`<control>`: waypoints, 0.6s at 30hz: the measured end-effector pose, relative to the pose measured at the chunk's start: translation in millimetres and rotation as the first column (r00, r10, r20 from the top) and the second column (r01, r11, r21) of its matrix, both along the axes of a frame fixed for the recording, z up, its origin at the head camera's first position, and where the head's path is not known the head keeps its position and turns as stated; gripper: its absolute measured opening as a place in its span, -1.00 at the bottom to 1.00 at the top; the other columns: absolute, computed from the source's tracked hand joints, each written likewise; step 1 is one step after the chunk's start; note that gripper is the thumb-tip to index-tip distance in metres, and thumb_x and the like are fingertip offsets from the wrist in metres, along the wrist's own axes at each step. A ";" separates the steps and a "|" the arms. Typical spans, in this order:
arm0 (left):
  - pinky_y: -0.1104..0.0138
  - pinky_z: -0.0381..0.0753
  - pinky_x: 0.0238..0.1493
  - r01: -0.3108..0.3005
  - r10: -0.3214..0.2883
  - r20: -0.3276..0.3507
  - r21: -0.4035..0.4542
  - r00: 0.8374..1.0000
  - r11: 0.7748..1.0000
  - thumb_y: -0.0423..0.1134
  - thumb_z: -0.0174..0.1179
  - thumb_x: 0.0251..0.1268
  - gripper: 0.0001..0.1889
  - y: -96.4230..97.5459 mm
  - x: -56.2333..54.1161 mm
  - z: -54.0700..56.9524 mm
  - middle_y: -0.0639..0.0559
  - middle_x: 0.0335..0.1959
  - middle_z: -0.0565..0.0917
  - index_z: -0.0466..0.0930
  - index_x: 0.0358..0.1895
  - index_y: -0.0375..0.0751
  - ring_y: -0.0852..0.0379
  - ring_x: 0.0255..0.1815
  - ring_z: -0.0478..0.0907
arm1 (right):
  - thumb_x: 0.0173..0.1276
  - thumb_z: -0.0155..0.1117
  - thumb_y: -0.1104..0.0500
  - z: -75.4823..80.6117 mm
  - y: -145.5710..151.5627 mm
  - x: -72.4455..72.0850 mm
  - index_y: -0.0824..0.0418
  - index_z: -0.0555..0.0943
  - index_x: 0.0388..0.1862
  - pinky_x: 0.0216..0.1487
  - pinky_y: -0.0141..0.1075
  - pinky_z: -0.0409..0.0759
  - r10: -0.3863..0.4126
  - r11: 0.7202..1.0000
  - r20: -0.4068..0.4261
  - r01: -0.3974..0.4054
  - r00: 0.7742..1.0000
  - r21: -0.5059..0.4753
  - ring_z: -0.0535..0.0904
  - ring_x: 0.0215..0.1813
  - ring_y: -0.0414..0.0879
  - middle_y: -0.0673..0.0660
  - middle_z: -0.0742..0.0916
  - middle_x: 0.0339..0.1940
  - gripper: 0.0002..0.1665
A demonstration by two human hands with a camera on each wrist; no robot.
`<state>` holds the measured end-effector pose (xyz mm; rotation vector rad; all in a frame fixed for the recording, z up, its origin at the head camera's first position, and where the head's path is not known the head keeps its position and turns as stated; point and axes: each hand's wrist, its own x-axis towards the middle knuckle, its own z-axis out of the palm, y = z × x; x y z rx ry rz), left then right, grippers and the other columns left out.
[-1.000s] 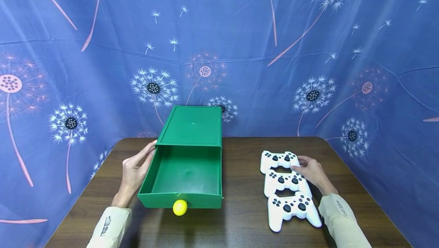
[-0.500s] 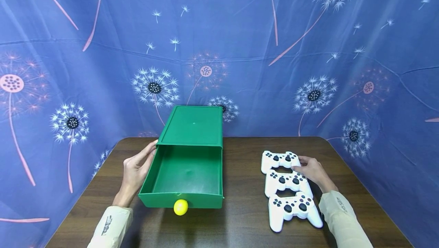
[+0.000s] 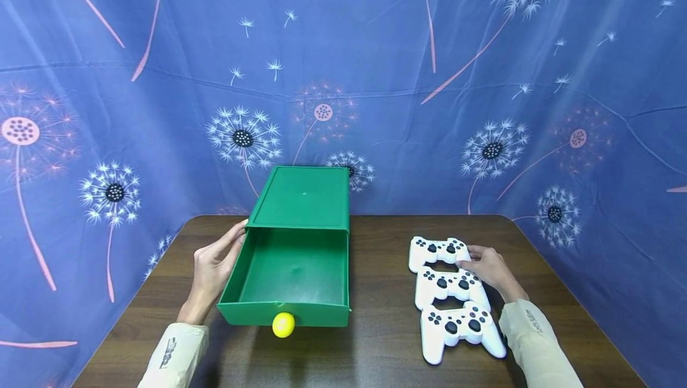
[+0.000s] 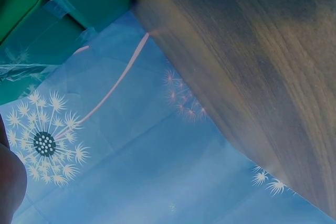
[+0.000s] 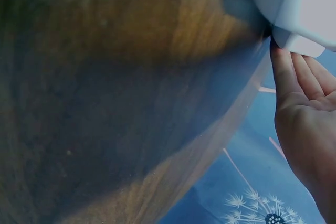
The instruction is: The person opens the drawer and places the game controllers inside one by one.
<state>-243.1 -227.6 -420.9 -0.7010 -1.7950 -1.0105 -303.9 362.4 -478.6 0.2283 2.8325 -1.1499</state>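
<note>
- Green plastic drawer unit: L of ctr on dark wood-grain table (image 3: pixel 381 346), far end near the blue dandelion-print cloth (image 3: pixel 397 137) hung behind. Its casing (image 3: pixel 303 197) has a ridged top; L wrist view shows clear tape (image 4: pixel 58 6) on the green.
- L edge of unit: left hand (image 3: pixel 209 272), cuff of pale sleeve (image 3: pixel 174 352) w/ dark lettering below it. Fingers extended, approx. straight, touching casing's side nr its front corner; thumb by the drawer wall. Fingertips partly hidden, so can't tell re any grip.
- Drawer (image 3: pixel 322 315): pulled well out twd the person, green floor showing; yellow ball knob (image 3: pixel 283 325) on front panel, L of its middle.
- R of unit, well apart: 3 white twin-stick gamepads in a column, black sticks up: far gamepad (image 3: pixel 441 249), mid gamepad (image 3: pixel 452 283), near gamepad (image 3: pixel 463 318). Ends meet or overlap, can't tell which.
- R end of column: right hand (image 3: pixel 491 269), thumb & fingers pinching far gamepad's R grip, v. small gap btwn them; how firmly, can't tell. Pale R sleeve (image 3: pixel 537 340) runs beside near gamepad.
</note>
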 end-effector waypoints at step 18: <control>0.56 0.57 0.01 -0.009 0.009 -0.014 -0.003 1.000 1.000 -0.87 0.30 -0.06 -0.42 0.3 -1.5 -0.3 -0.34 -0.03 0.75 0.70 0.13 -0.48 0.43 0.04 0.65 | 0.34 0.48 0.09 -4.8 -0.7 9.5 0.69 0.30 0.42 0.20 0.17 0.55 -0.053 0.997 -0.119 0.059 0.991 0.050 0.51 0.29 0.47 0.60 0.55 0.27 -0.06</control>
